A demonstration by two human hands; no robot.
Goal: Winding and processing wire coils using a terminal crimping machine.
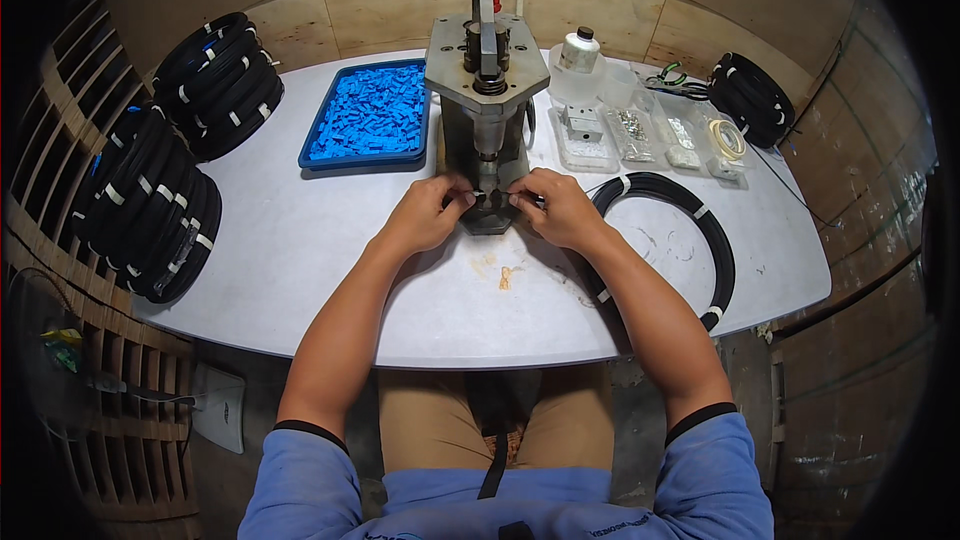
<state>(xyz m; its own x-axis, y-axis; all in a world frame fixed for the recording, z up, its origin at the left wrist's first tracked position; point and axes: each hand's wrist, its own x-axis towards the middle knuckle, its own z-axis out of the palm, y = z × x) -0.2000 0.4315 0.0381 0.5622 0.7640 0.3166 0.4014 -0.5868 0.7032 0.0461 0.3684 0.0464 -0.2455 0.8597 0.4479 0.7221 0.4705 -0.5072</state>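
Observation:
A grey metal hand press (487, 90) with an upright lever stands at the middle of the table. At its base my left hand (432, 210) is on the left side of the ram, thumb and fingers pinched together. My right hand (560, 205) pinches likewise from the right, its fingertips close to the left ones. Whatever lies between the fingertips is too small to make out. A coil of black cable (722, 250) with white ties lies flat beside my right forearm, which covers part of it.
A dark blue tray (310, 163) of small blue pieces sits left of the press. Stacked black cable coils (150, 205) crowd the left edge. On the right are a white bottle (579, 52), clear containers of small parts (632, 135) and more black coils (752, 100).

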